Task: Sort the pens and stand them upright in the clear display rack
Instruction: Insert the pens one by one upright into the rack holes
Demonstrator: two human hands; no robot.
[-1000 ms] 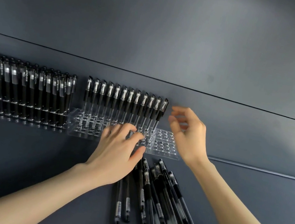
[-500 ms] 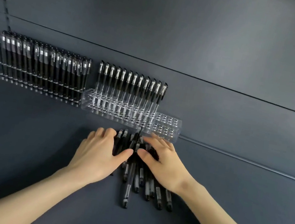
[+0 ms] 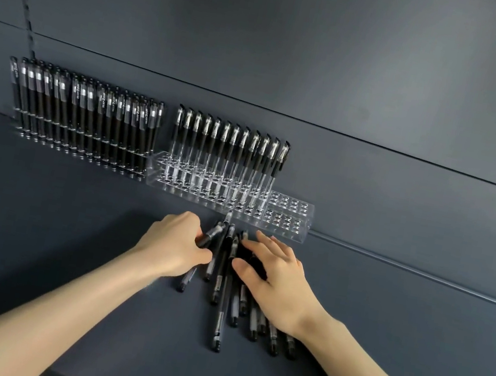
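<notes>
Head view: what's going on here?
A person is filling a clear rack with black pens. Both hands are down on a loose pile of pens lying on the dark surface in front of the rack. The left hand curls round one pen near its capped end. The right hand lies spread over the pile. A row of pens stands upright at the rack's back, while its front holes and right end are empty. A packed block of pens stands to its left.
</notes>
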